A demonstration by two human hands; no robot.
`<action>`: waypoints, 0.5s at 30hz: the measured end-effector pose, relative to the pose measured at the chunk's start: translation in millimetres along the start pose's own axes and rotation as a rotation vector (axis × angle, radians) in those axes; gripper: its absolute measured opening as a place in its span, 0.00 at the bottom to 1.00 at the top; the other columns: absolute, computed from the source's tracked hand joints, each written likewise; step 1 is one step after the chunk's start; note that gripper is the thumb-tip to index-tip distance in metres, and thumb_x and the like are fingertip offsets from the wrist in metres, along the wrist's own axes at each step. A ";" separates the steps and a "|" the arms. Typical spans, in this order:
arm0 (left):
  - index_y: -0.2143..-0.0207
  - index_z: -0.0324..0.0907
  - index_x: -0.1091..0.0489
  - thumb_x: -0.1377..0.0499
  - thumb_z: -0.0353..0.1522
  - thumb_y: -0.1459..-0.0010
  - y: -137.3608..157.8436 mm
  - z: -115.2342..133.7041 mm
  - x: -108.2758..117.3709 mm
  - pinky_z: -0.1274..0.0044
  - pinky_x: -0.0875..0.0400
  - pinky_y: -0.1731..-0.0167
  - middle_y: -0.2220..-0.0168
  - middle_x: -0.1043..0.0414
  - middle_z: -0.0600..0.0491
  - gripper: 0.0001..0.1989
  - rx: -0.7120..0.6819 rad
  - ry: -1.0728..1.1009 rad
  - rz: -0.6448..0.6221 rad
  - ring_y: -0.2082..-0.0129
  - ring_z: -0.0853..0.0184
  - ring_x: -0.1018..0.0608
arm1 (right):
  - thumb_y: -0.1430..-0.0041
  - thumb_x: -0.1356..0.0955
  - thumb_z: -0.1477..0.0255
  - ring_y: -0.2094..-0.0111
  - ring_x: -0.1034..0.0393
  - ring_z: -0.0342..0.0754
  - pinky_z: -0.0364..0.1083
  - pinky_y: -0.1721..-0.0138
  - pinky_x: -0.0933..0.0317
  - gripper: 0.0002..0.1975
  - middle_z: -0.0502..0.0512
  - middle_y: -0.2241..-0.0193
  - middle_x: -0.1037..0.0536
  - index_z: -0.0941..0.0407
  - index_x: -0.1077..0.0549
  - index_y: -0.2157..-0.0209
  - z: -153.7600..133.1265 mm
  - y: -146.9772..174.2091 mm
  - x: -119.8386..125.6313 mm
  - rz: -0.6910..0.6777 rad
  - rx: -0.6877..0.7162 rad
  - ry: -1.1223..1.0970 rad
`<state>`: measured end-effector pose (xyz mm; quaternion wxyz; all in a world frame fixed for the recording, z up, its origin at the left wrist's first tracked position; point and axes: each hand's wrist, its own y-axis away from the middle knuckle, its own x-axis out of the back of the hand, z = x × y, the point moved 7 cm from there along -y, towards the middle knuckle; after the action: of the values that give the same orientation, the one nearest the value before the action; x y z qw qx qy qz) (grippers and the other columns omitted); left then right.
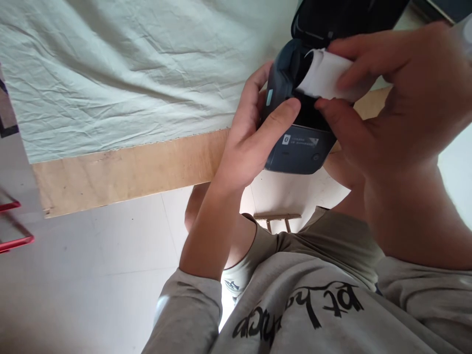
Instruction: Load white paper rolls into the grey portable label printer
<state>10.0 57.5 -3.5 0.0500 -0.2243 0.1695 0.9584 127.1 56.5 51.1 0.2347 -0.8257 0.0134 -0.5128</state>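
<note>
A dark label printer (pixel 298 147) is held near the table's edge, its black lid (pixel 342 22) swung up at the far side. My left hand (pixel 254 128) wraps round its left side, thumb over the rim of the open compartment. In my right hand (pixel 383 83) is a white paper roll (pixel 328 76), gripped between the fingers at its right end. The roll's left end sits tilted in the mouth of the compartment. How deep it reaches inside is hidden by the fingers and shadow.
A pale green cloth (pixel 129 73) with wrinkles covers the table, and a bare wooden edge (pixel 129 167) runs along its front. Red metal bars (pixel 16 243) stand at the far left above the light tiled floor (pixel 129 246). A dark object (pixel 438 7) lies at the top right.
</note>
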 end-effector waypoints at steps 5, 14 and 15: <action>0.63 0.40 0.36 0.55 0.29 0.46 2.4 8.9 -0.8 0.76 0.35 0.57 0.63 0.33 0.52 0.11 -0.143 -0.082 0.088 0.56 0.64 0.29 | 0.58 0.37 0.71 0.61 0.40 0.32 0.36 0.61 0.44 0.08 0.45 0.64 0.35 0.58 0.35 0.71 -6.7 8.2 6.2 0.143 0.157 -0.053; 0.60 0.49 0.38 0.43 0.25 0.58 -2.8 2.7 2.9 0.79 0.36 0.58 0.60 0.36 0.57 0.21 -0.164 -0.156 -0.086 0.57 0.69 0.30 | 0.54 0.40 0.65 0.66 0.40 0.31 0.40 0.63 0.45 0.10 0.47 0.71 0.35 0.57 0.37 0.73 -2.5 22.9 3.4 0.250 0.193 -0.164; 0.61 0.49 0.38 0.42 0.24 0.59 -2.1 2.5 2.0 0.79 0.35 0.59 0.60 0.35 0.57 0.21 -0.154 -0.120 -0.083 0.58 0.68 0.30 | 0.53 0.42 0.64 0.66 0.41 0.31 0.38 0.64 0.45 0.11 0.49 0.71 0.36 0.59 0.39 0.72 6.3 21.8 7.0 0.350 0.102 -0.210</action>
<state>7.6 60.4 -2.9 0.0823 -0.1764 0.0829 0.9774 140.6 37.7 46.0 0.3619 -0.8468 0.1060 -0.3751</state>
